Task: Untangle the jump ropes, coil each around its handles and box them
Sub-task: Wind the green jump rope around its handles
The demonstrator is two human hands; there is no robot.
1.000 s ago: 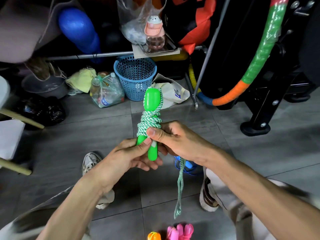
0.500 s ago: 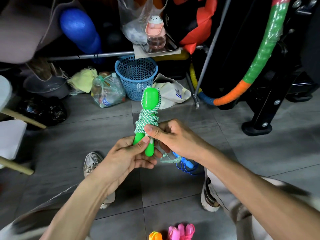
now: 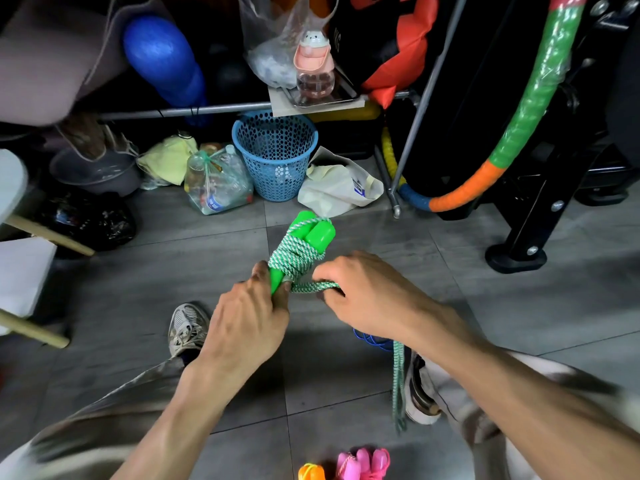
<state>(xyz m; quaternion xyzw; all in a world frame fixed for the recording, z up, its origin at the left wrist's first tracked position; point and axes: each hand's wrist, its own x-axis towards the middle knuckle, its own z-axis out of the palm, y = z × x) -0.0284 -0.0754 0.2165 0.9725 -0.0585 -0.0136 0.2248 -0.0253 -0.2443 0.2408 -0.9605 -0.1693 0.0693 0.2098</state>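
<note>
Two green jump-rope handles (image 3: 317, 235) lie side by side, pointing away from me, with green-and-white rope (image 3: 291, 259) coiled round their middle. My left hand (image 3: 249, 317) grips the near ends of the handles. My right hand (image 3: 367, 296) holds the loose rope stretched sideways from the coil, and the doubled tail (image 3: 398, 382) hangs down below my right wrist. A blue rope (image 3: 372, 339) lies on the floor under my right arm. Pink handles (image 3: 363, 462) and an orange handle (image 3: 311, 472) show at the bottom edge. No box is in view.
A blue mesh basket (image 3: 275, 157), a bag of bottles (image 3: 216, 183) and a white bag (image 3: 337, 187) stand ahead on the grey tiled floor. A hoop (image 3: 530, 109) and black stand (image 3: 519, 251) are at right, wooden legs (image 3: 48, 233) at left. My shoes (image 3: 187, 327) flank the hands.
The handles have tipped away from me and to the right. My right hand has carried the rope out to the right of the coil, and the tail now hangs under my right wrist.
</note>
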